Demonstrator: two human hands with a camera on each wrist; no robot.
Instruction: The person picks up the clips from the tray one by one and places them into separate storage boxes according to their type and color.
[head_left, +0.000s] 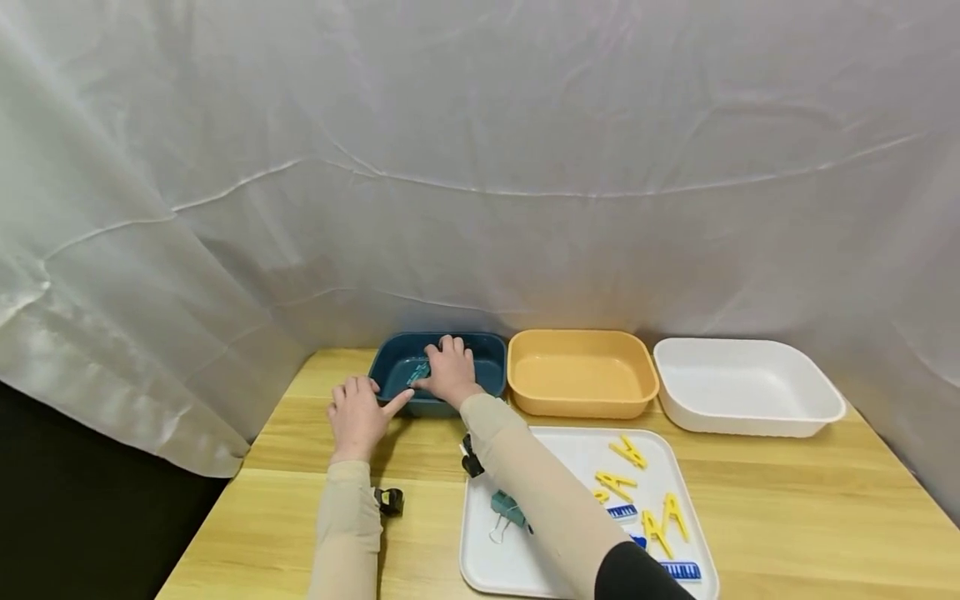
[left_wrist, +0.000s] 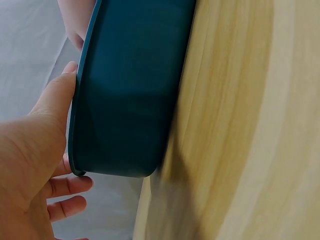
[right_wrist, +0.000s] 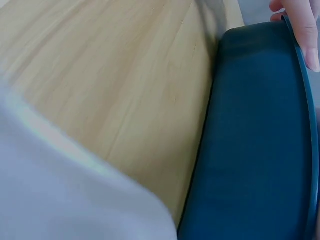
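My left hand (head_left: 357, 419) is at the near left corner of a dark blue bin (head_left: 491, 360). In the left wrist view its thumb lies along the bin's rim (left_wrist: 83, 80), with the other fingers spread loosely round the corner. Over the bin's inside is my right hand (head_left: 452, 375), fingers spread and pointing down. A teal clip-like thing (head_left: 417, 373) shows in the bin just left of that hand's thumb; whether they touch is unclear. The right wrist view shows the bin's outer wall (right_wrist: 250, 140), while the right hand's fingers are hidden there.
A yellow bin (head_left: 585, 410) and a white bin (head_left: 750, 421) stand to the right. Under my right forearm, a white tray (head_left: 558, 440) holds a teal binder clip (head_left: 508, 507), several yellow clips (head_left: 628, 452) and blue-and-white striped pieces (head_left: 679, 571). Behind hangs a pale curtain (head_left: 480, 242).
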